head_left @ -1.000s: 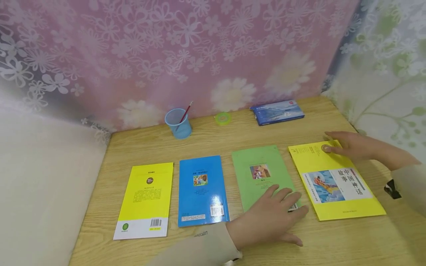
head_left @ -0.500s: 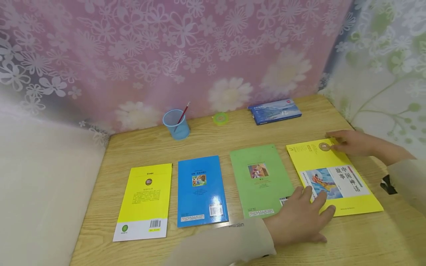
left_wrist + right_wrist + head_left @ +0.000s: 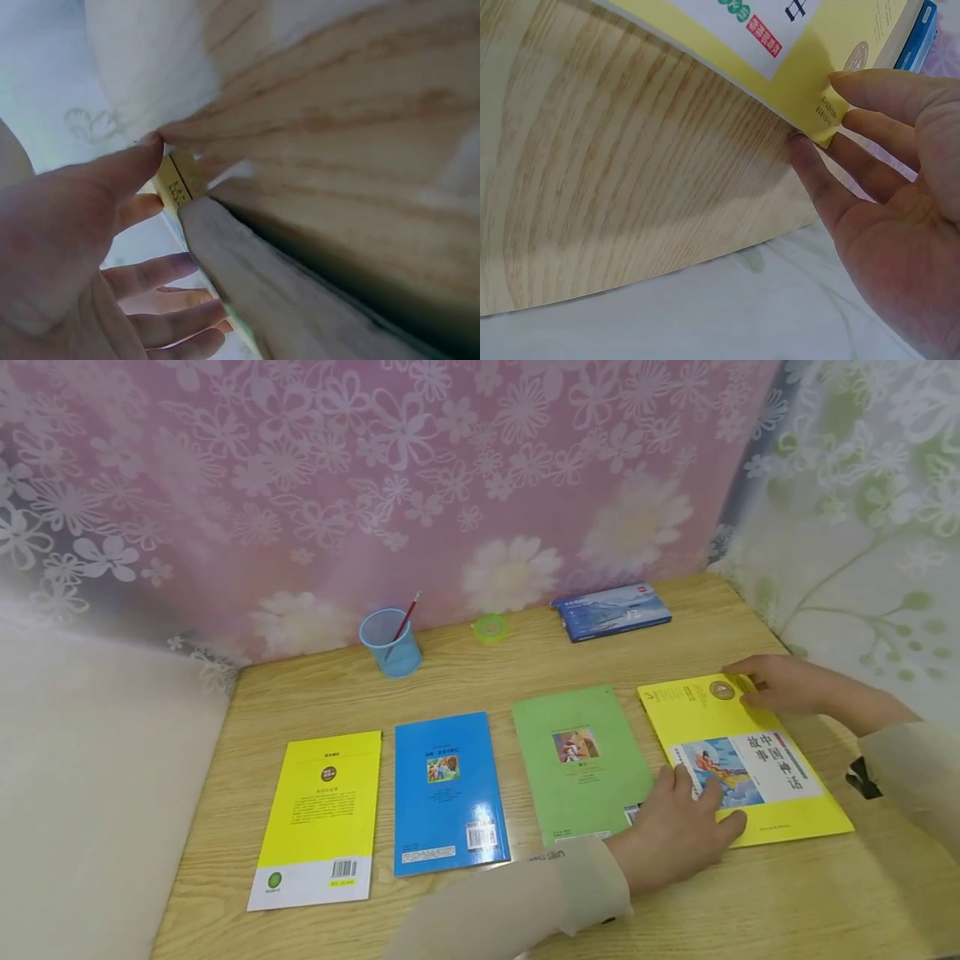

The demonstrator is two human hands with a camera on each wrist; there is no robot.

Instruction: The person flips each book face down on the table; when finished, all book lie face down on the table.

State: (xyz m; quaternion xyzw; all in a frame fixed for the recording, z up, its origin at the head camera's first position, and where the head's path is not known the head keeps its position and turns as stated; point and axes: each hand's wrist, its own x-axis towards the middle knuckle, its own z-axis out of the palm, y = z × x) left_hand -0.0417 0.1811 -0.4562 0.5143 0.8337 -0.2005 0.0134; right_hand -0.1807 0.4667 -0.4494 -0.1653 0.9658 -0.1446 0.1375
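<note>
In the head view, a yellow storybook (image 3: 705, 710) with a white picture band lies face up at the right of the desk. My right hand (image 3: 787, 689) holds its top right corner; in the right wrist view, the thumb (image 3: 885, 94) lies over the cover with the fingers at the edges. The left hand (image 3: 675, 831) touches the book's lower left corner, fingers loosely extended along the left side and thumb near the bottom edge. That corner is hidden under the hand. A green book (image 3: 577, 785) is just left of this hand, partly covered by it.
A blue book (image 3: 450, 802) and another yellow book (image 3: 322, 793) continue the row leftward on the wooden desk (image 3: 600, 910). Along the back are a blue pencil cup (image 3: 393, 652) with a pencil (image 3: 405, 618), a green tape roll (image 3: 491, 627) and a blue box (image 3: 615, 612).
My left hand has moved right, from over the green book to the yellow storybook's lower left corner. The right hand stays at the top right corner. The view has shifted slightly.
</note>
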